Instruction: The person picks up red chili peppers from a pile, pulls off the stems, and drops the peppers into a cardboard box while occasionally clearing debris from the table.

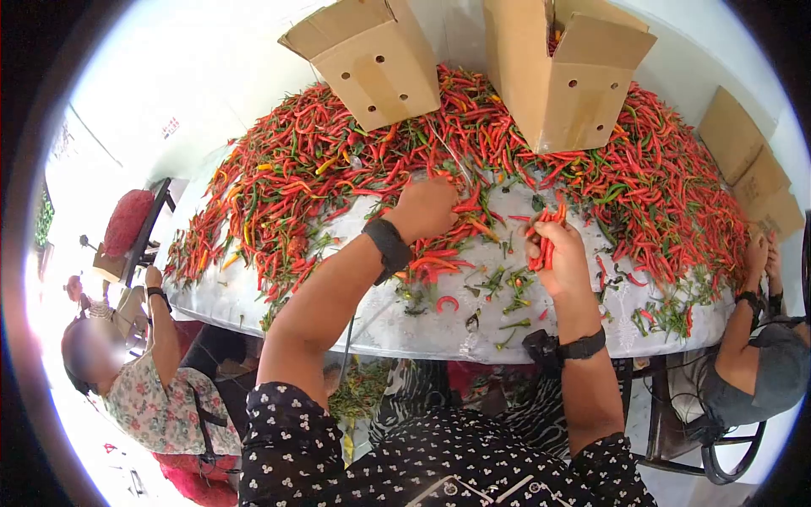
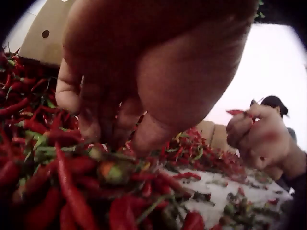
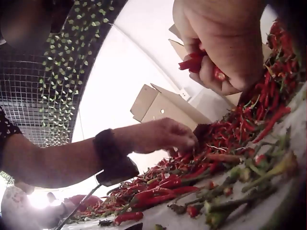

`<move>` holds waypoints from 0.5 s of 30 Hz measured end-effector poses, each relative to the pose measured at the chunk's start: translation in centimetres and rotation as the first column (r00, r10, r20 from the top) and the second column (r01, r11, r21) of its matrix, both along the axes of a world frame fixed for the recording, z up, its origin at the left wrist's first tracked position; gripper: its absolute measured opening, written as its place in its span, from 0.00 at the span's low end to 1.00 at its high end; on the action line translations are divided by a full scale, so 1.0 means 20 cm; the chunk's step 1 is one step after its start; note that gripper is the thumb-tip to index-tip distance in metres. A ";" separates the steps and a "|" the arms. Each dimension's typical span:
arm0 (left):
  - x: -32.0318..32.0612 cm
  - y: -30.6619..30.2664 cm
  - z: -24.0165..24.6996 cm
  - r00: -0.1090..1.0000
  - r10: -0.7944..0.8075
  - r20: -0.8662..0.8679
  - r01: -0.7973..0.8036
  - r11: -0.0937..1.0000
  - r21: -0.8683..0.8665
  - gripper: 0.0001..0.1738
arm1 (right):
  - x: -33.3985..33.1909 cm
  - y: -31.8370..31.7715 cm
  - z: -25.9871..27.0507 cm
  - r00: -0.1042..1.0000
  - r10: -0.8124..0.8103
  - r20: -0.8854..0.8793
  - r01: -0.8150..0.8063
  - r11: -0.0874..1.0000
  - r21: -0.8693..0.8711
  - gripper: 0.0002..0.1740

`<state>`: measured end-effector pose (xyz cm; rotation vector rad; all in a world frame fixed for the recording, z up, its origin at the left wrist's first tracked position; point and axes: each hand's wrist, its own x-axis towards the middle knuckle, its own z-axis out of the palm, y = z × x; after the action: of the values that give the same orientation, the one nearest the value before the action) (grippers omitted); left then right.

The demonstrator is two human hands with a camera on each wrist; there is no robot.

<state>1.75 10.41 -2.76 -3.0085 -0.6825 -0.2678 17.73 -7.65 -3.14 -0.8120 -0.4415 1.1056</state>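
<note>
Red chili peppers, several at once, are gripped in my right hand (image 1: 557, 258), raised over the near part of the table. The ends of these held chilies (image 3: 193, 62) poke out between curled fingers in the right wrist view. My left hand (image 1: 425, 207) reaches down into the heap, its bent fingers and thumb close together among loose chilies (image 2: 72, 187). Whether it pinches one cannot be told, since the fingertips are partly hidden. Just below that hand lies a small group of red chilies (image 1: 435, 262).
Two cardboard boxes (image 1: 376, 72) (image 1: 574, 101) stand at the back amid a wide chili heap (image 1: 667, 186). Green stems (image 1: 515, 291) litter the white table cover (image 1: 380, 325). A person (image 1: 160, 380) sits at the left, another (image 1: 760, 363) at the right.
</note>
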 end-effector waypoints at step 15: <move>-0.08 -0.38 0.15 0.925 -0.002 0.380 0.104 0.963 -0.250 0.11 | -0.14 0.03 -0.02 0.973 0.068 0.219 -0.053 0.996 -0.074 0.09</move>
<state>0.20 2.76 0.19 -3.2677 -0.7104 -0.8428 15.00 -6.96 -3.58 -0.9921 -0.6212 1.0954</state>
